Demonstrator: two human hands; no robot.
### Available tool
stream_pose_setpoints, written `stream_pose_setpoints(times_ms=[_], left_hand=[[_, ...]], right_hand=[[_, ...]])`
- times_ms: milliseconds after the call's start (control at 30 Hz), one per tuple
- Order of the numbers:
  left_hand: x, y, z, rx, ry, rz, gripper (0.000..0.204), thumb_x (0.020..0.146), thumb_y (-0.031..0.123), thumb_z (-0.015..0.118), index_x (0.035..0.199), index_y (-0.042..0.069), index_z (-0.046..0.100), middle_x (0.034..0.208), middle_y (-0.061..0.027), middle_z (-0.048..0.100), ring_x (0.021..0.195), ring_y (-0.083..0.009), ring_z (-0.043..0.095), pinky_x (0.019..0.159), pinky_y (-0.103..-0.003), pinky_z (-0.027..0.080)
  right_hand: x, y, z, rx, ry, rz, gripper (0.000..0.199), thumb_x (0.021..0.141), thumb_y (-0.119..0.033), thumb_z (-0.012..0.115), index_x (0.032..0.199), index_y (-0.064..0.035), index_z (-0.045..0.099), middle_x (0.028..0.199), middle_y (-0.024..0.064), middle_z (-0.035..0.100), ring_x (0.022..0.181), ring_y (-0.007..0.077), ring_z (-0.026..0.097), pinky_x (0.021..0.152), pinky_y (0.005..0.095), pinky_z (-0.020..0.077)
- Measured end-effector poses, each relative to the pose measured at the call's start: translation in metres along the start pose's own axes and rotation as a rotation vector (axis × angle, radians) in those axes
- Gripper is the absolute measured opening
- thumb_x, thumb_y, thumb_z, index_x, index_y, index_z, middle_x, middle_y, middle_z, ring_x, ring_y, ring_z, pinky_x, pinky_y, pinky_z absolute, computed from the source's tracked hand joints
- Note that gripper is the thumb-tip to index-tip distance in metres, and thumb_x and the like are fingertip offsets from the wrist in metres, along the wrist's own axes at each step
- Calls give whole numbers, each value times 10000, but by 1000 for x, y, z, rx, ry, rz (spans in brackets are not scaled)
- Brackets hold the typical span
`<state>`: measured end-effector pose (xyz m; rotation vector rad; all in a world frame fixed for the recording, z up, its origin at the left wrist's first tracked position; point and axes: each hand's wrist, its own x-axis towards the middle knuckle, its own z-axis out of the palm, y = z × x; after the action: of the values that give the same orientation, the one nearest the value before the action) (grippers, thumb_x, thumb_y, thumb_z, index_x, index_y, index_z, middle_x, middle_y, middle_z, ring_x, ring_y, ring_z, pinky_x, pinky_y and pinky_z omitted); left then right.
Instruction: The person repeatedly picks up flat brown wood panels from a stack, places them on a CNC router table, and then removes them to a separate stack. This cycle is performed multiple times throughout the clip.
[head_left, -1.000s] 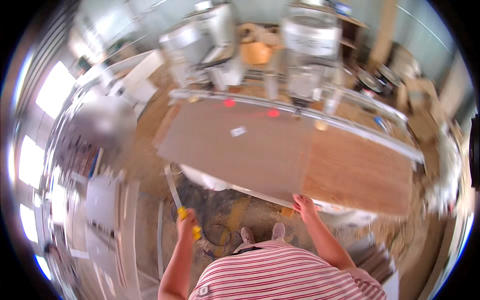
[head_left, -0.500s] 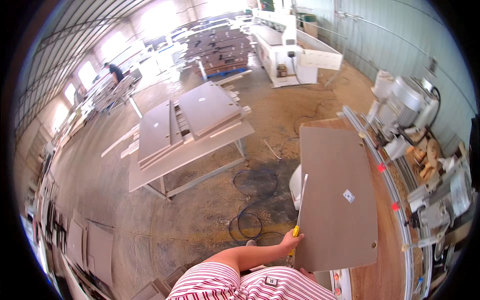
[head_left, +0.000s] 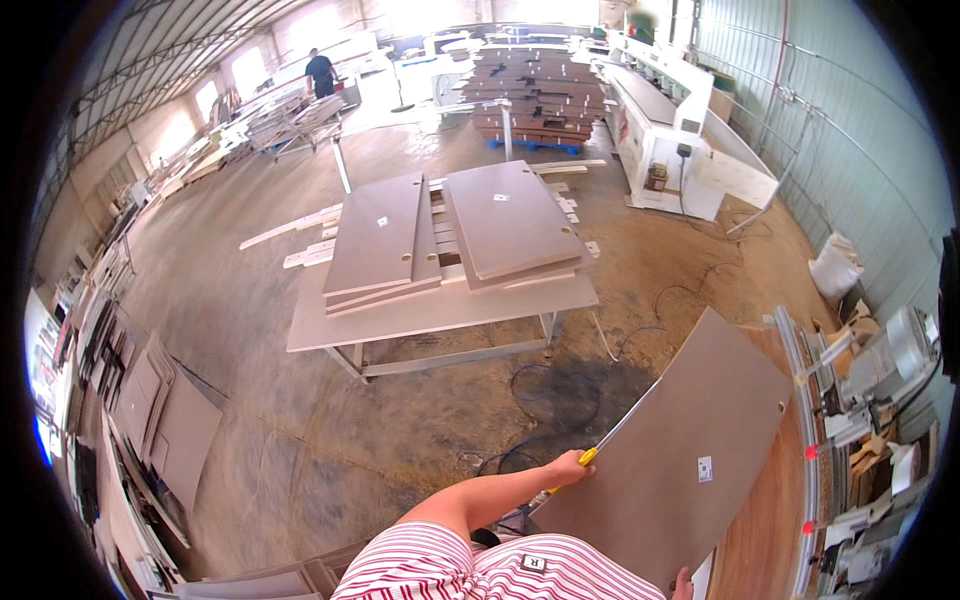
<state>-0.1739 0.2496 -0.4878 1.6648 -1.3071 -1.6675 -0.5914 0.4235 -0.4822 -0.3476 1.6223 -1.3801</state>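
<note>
My left hand (head_left: 568, 468) is closed round the yellow handle of an air blow gun (head_left: 588, 456), at the left long edge of a brown board (head_left: 690, 440). The gun's thin metal nozzle runs along that edge, pointing away from me. The board is a flat rectangle with a small white label and a round hole near its right edge. It lies slanted over the wooden worktop (head_left: 765, 500). At its near edge my right hand (head_left: 682, 584) shows only in part, gripping the board; the other fingers are hidden.
Ahead stands a metal-legged table (head_left: 455, 322) with stacked brown boards (head_left: 515, 215). Machine heads on a rail (head_left: 800, 460) line the right side. A hose (head_left: 515, 455) loops over the floor. More boards (head_left: 170, 420) lean at left. A person (head_left: 320, 75) stands far off.
The board has turned clockwise, its far end swinging right, and both hands moved with it. My view has swung left, so the table of stacked boards appears further right.
</note>
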Motion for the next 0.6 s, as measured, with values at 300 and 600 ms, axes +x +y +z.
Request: stream_pose_setpoints(times_ms=[300, 600], left_hand=[[-2, 48, -113, 25, 81, 136, 367, 864, 318, 674, 1100, 46, 601, 950, -105, 655, 907, -215, 604, 792, -371, 470], [-76, 27, -202, -156, 512, 61, 308, 911, 277, 675, 1100, 49, 590, 888, -1, 593, 819, -115, 529, 728, -298, 453]], right_hand=[[82, -43, 144, -130, -145, -61, 552, 970, -488, 551, 1146, 31, 615, 1117, 102, 663, 1002, 217, 627, 882, 354, 499], [145, -96, 369, -413, -526, -244, 490, 957, -383, 605, 1126, 77, 611, 1074, 78, 655, 960, 163, 596, 860, 318, 472]])
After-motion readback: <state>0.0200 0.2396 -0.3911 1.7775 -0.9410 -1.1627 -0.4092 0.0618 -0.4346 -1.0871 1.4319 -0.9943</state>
